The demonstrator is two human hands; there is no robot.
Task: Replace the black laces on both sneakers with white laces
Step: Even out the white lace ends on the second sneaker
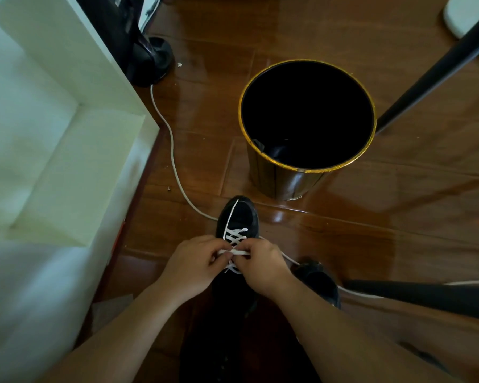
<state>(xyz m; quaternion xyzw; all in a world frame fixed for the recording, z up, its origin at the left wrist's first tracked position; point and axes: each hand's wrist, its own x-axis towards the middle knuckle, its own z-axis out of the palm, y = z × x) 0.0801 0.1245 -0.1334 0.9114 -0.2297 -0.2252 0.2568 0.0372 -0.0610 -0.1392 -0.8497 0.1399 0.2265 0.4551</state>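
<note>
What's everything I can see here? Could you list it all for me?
sneaker being laced: one, black, on the floor in the middle
second sneaker: one, black, to its right, partly hidden
white lace: one, crossed through the eyelets, one end over the toe
bin: one, black with gold rim, beyond the sneaker
cable: one, white, along the floor at left
cabinet: one, white, left side
floor: brown, glossy wood
left hand: pinches the lace
right hand: pinches the lace
</note>
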